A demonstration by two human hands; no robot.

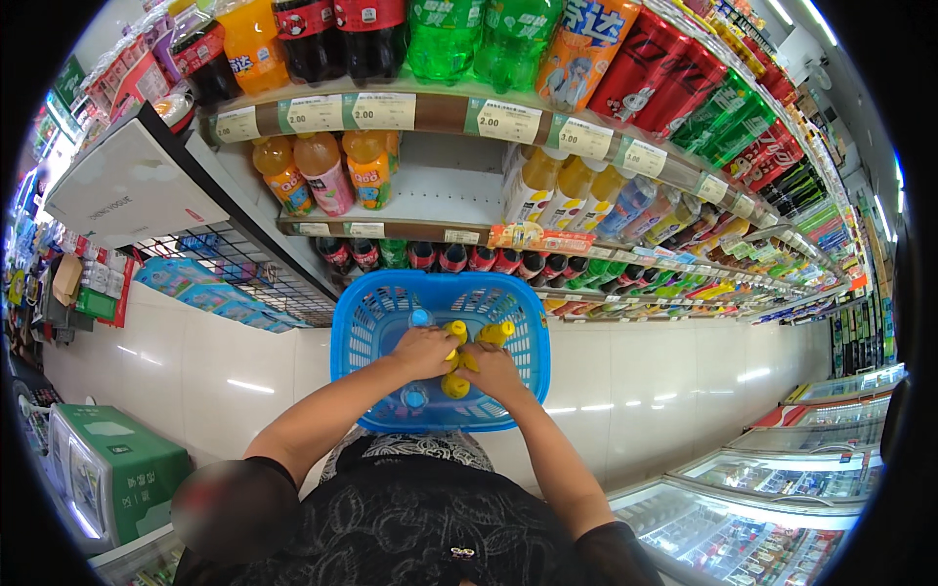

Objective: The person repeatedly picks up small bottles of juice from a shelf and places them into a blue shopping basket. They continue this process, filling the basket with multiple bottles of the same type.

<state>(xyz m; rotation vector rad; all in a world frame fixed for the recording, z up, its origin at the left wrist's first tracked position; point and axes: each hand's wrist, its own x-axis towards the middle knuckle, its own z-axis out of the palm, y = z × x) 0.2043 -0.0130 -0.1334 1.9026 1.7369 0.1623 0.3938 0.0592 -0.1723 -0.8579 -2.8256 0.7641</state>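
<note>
A blue plastic shopping basket [440,423] stands in front of me, with several yellow-capped bottles and clear bottles with blue caps inside. My left hand [425,353] reaches into it, fingers around the upper part of a yellow-capped bottle [456,329]. Beside it, my right hand [495,370] has its fingers curled at the yellow bottles; whether it grips one is hidden. Another yellow-capped bottle [497,332] stands just beyond my right hand, and one more yellow cap [455,387] shows below my hands. Clear bottles with blue caps [421,318] [415,397] stand on the left side.
Drink shelves [447,231] rise directly beyond the basket, holding soda bottles [447,36], cans [652,73] and juice bottles [549,187]. A wire rack [242,256] is at the left. Glass-topped freezers [740,527] stand at the lower right, and a green box-shaped unit [132,469] at the lower left.
</note>
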